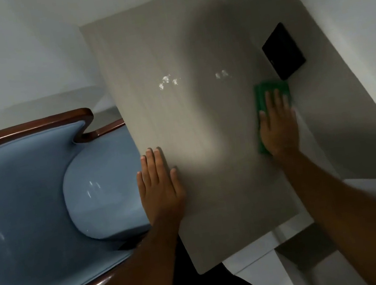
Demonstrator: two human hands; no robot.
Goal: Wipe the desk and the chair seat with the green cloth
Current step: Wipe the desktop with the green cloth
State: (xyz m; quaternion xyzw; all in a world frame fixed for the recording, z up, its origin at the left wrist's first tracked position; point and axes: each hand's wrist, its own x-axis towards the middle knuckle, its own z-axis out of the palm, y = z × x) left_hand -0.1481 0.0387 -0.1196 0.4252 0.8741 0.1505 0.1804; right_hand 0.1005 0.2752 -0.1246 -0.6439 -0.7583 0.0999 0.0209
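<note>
Pale desk (206,139) against white wall. Right hand (278,130), fingers flat, presses green cloth (261,96) beside black pad (283,52), wiping. Left hand (159,186) splayed on desk edge, likely bracing. Blue chair seat (105,187) left of desk, probably next.

place: home or hotel room | cues: desk (167,47), upholstered blue chair (31,204)
</note>
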